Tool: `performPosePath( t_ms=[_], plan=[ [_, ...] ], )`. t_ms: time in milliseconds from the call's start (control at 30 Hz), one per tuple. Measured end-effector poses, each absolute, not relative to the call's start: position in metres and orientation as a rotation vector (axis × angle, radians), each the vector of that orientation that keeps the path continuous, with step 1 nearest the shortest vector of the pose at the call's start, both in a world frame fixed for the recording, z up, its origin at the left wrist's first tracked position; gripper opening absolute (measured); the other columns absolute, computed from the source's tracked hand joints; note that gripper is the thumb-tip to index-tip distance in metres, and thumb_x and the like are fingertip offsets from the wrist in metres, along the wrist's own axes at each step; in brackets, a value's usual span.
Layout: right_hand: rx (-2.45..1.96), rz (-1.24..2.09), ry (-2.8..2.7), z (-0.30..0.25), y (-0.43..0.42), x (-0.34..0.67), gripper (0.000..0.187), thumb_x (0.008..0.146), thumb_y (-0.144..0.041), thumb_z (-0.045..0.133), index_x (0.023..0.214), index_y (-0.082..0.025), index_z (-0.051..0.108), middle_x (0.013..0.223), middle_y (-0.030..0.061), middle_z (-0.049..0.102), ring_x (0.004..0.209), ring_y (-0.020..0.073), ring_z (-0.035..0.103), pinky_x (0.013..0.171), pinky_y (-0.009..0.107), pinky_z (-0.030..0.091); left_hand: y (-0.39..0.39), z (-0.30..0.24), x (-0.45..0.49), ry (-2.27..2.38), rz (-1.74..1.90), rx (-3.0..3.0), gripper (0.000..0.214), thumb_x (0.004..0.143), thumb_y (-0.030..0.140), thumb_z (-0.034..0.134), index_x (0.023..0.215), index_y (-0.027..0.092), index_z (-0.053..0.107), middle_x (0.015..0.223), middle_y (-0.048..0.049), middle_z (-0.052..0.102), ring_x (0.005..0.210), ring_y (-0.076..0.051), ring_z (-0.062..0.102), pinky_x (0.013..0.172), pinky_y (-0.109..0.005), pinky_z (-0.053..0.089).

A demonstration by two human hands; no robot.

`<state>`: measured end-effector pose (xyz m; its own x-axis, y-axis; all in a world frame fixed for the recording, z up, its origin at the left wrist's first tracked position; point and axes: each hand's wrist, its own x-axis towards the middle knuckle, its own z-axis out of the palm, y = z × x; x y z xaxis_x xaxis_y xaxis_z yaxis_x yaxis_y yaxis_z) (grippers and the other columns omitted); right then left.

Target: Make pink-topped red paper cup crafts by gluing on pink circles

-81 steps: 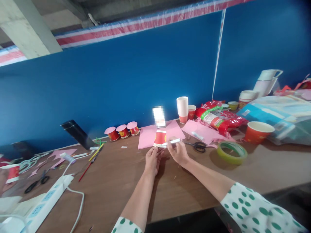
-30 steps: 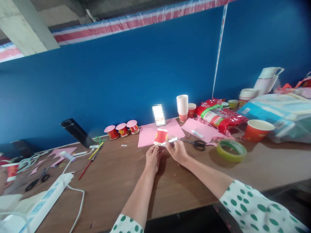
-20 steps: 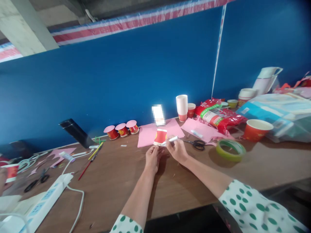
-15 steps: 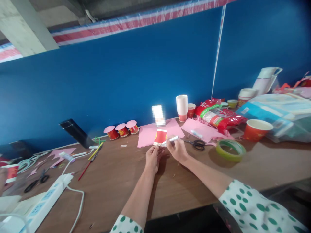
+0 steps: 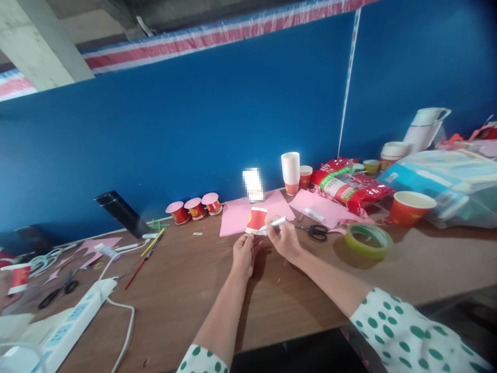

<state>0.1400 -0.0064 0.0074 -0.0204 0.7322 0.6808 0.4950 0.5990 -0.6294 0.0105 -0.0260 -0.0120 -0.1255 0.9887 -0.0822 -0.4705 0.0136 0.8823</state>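
Note:
My left hand (image 5: pixel 244 253) is closed on the lower edge of a red paper cup (image 5: pixel 256 219) with a white rim and yellow marks. In my right hand (image 5: pixel 286 241) is a white pen-like stick (image 5: pixel 276 223), its tip at the right side of the cup; whether it is a glue stick or a marker I cannot tell. Pink paper sheets (image 5: pixel 233 216) lie just behind the cup. To the right of my right hand rest black-handled scissors (image 5: pixel 318 232). Three red cups (image 5: pixel 195 208) topped with pink paper discs stand in a row at the left.
A green tape roll (image 5: pixel 367 241), an orange cup (image 5: pixel 410 209), a red paper-cup bag (image 5: pixel 351 186) and stacked cups (image 5: pixel 291 173) stand right. Left are a power strip (image 5: pixel 73 321), pencils (image 5: pixel 145 256) and another pair of scissors (image 5: pixel 58 291). At the far left edge, another person's hand holds a cup (image 5: pixel 18 278).
My hands, the cup and the white stick hold nearly the same place. At the far left, the other person's cup has shifted slightly.

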Motion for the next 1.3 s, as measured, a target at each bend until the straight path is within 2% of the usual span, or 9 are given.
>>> performPosePath(
  t_ms=[233,567,733,1100,1300],
  plan=[
    [-1.017,0.264,-1.680,0.0095,-0.0076,0.1400,0.018,0.087,-0.027,0.042,0.078,-0.017,0.054,0.070,0.0054,0.064,0.063,0.0155,0.059,0.064,0.025,0.044,-0.0254,-0.0129,0.0097,0.935,1.473,0.728,0.022,0.066,0.030,0.069,0.077,0.013,0.063,0.080,-0.0066,0.070,0.078,-0.014,0.066,0.072,-0.022,0.049],
    [-1.055,0.372,-1.690,0.0105,-0.0080,0.1397,0.017,0.085,-0.026,0.043,0.076,-0.017,0.053,0.059,0.0008,0.059,0.050,0.0122,0.055,0.052,0.021,0.041,-0.0254,-0.0126,0.0090,0.940,1.475,0.717,0.020,0.066,0.029,0.069,0.077,0.013,0.064,0.080,-0.0063,0.070,0.079,-0.014,0.066,0.074,-0.023,0.049],
    [-1.060,0.378,-1.693,0.0100,-0.0084,0.1396,0.018,0.085,-0.028,0.043,0.075,-0.017,0.053,0.056,-0.0002,0.057,0.046,0.0115,0.052,0.048,0.020,0.039,-0.0246,-0.0143,0.0083,0.939,1.480,0.714,0.021,0.062,0.026,0.072,0.076,0.012,0.064,0.077,-0.0054,0.069,0.076,-0.013,0.066,0.074,-0.022,0.049],
    [-1.033,0.361,-1.693,0.0101,-0.0084,0.1388,0.017,0.085,-0.026,0.043,0.077,-0.017,0.054,0.059,0.0010,0.060,0.050,0.0126,0.055,0.050,0.021,0.041,-0.0228,-0.0159,0.0086,0.905,1.476,0.713,0.022,0.060,0.019,0.074,0.079,0.012,0.064,0.079,-0.0044,0.069,0.074,-0.010,0.065,0.073,-0.019,0.048],
    [-1.037,0.338,-1.679,0.0111,-0.0096,0.1392,0.016,0.085,-0.026,0.044,0.077,-0.017,0.054,0.060,0.0015,0.061,0.051,0.0130,0.056,0.052,0.021,0.041,-0.0245,-0.0138,0.0091,0.935,1.470,0.721,0.023,0.060,0.021,0.074,0.079,0.012,0.064,0.079,-0.0054,0.069,0.075,-0.012,0.065,0.074,-0.021,0.049]
  ],
)
